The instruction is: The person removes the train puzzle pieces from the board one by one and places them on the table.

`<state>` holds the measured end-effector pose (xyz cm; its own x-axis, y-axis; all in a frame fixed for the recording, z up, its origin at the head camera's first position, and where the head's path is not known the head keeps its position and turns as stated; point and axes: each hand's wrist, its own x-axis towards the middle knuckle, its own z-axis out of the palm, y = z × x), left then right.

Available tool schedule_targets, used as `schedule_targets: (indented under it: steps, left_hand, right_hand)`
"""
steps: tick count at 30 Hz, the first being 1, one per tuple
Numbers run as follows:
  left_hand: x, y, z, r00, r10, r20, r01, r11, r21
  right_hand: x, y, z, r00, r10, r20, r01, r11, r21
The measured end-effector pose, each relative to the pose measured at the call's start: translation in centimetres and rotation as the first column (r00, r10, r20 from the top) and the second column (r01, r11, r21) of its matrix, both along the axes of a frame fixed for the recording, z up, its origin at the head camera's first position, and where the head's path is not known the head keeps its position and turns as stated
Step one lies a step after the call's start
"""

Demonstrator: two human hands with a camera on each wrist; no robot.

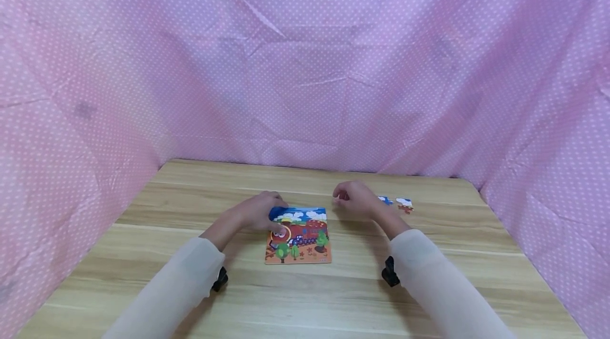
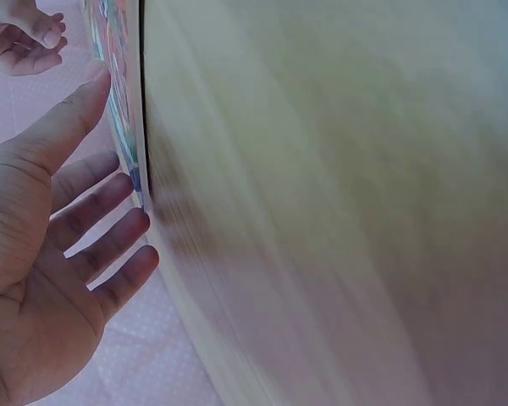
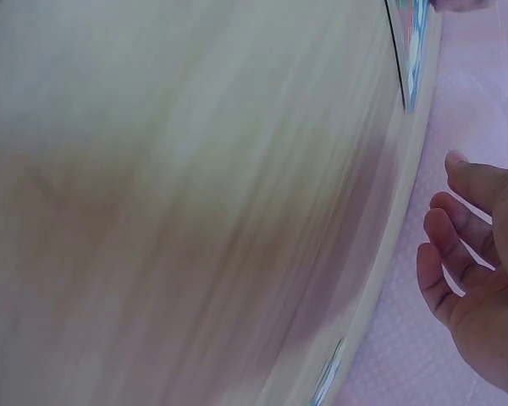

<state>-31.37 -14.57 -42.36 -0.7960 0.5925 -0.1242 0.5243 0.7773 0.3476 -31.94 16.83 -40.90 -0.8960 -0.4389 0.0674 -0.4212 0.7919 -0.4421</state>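
A square jigsaw puzzle (image 1: 305,241) with a red cartoon train, trees and a blue sky lies flat on the table. My left hand (image 1: 262,212) is at its upper left corner, the thumb reaching over the picture. The left wrist view shows that hand's fingers (image 2: 110,245) extended along the puzzle's edge, not wrapped around it. To the right of the puzzle, my right hand (image 1: 356,198) is over the table with fingers loosely bent. In the right wrist view, nothing shows between the thumb and fingers (image 3: 444,233) of that hand.
Two loose puzzle pieces lie beyond my right hand: a blue and white one (image 1: 385,200), partly covered by the hand, and a white and red one (image 1: 405,205). The wooden table (image 1: 305,302) ends at a pink dotted cloth (image 1: 305,90) at the back and sides.
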Motion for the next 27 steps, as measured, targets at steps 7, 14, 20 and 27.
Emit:
schedule_targets:
  steps: [7, 14, 20, 27]
  left_hand:
    - [-0.2, -1.4, 0.1, 0.999, 0.023, 0.023, -0.024, 0.999, 0.046]
    - [-0.9, -1.9, 0.0, 0.999, 0.005, 0.044, -0.008, 0.998, 0.068]
    - [-1.5, -2.1, 0.0, 1.0, -0.011, 0.02, 0.01, 0.998, 0.062]
    - [-1.9, -2.3, 0.1, 0.999, -0.037, 0.025, 0.035, 0.997, 0.062]
  right_hand:
    - [0.3, -3.0, 0.3, 0.999, 0.003, 0.05, -0.003, 1.0, 0.001]
    - [0.6, -6.3, 0.3, 0.992, 0.039, 0.12, -0.039, 0.999, 0.004]
    - [0.4, -8.8, -0.2, 0.986, 0.082, 0.142, -0.085, 0.996, 0.015]
    - [0.2, -10.8, -0.8, 0.98, 0.123, 0.155, -0.13, 0.991, 0.032]
